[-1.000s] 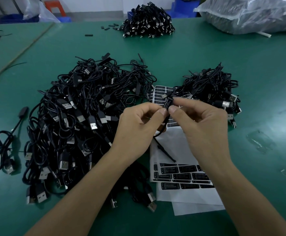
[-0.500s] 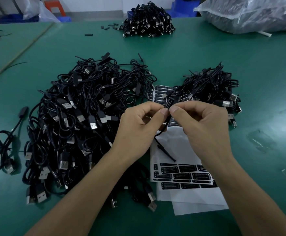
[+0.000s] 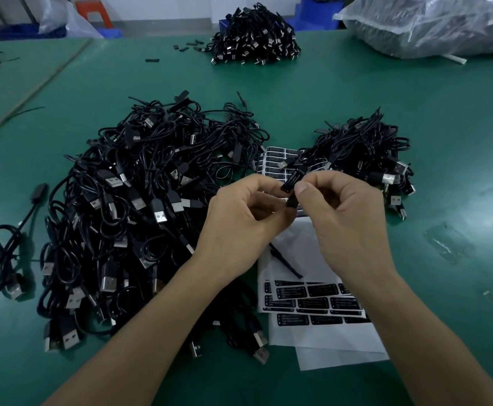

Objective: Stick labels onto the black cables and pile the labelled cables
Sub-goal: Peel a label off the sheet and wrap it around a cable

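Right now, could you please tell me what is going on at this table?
A person is labelling black cables by hand. The left hand holds one cable above the label sheets, and the right hand pinches a black label onto it. A large tangled pile lies to the left on the green table, a smaller pile to the right. This cable has not yet gone onto either pile.

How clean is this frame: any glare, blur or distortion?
Head view: dim, bluish light; soft glare patches on the green table at right and on the plastic bag. Print on the label the right hand pinches onto the cable in the left hand is unreadable; mild wide-angle bending at edges.
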